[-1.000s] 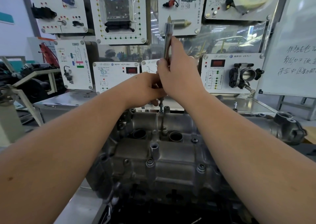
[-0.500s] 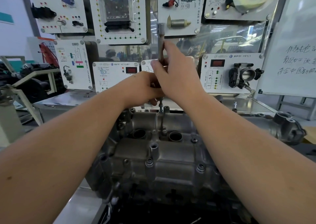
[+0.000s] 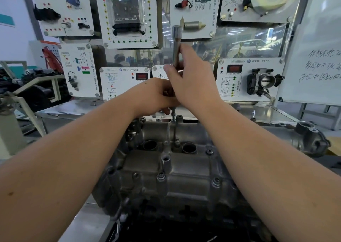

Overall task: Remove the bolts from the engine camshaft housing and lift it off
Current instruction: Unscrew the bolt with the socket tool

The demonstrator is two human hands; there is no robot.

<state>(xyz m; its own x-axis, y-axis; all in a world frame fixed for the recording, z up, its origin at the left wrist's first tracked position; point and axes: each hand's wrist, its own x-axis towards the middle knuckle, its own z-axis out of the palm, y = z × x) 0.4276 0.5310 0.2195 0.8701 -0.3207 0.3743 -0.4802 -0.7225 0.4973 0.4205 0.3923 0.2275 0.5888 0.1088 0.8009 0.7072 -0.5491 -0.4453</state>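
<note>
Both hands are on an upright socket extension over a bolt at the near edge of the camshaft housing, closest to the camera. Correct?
Not quite. The head view shows the socket extension, held by left hand and right hand, over a bolt at the camshaft housing's far edge.

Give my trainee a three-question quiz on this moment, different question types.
1. True or false: the right hand grips the socket tool.
2. The tool stands: A) upright B) flat on the housing.
3. Fill in: the left hand sits just above a ___ at the housing's far edge.

Key: 1 true; 2 A; 3 bolt.
</note>
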